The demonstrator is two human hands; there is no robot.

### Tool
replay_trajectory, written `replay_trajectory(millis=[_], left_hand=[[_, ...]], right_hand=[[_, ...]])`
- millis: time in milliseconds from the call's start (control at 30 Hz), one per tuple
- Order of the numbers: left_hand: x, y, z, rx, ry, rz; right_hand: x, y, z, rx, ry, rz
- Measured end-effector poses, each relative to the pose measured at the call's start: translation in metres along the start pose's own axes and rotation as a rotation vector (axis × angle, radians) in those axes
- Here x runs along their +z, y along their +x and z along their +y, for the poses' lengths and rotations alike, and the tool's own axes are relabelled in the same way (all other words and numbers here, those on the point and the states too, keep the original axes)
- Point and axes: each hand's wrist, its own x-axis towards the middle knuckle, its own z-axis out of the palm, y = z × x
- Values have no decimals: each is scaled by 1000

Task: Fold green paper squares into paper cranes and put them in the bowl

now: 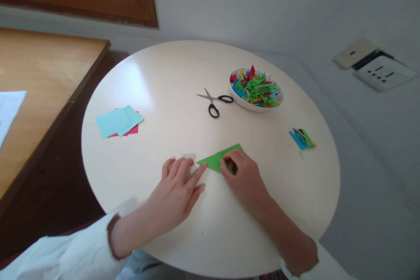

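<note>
A folded green paper (215, 160) lies flat on the round cream table (183, 74) near its front edge. My left hand (179, 188) rests flat on the table with its fingers stretched out, one fingertip touching the paper's left corner. My right hand (244, 175) lies on the paper's right part, fingers curled and pressing down on it.
Black-handled scissors (215, 100) lie at the middle back. A white bowl (244, 101) full of small coloured folded papers stands to their right. Light blue and red sheets (120, 121) lie at the left, a few coloured strips (302, 138) at the right. A wooden desk (42, 78) adjoins on the left.
</note>
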Motion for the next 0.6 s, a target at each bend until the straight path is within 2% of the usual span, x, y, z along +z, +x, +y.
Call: replay_trajectory(millis=[600], left_hand=[[0,0,0,10,26,8]], right_hand=[[-1,1,-1,13,16,-1]])
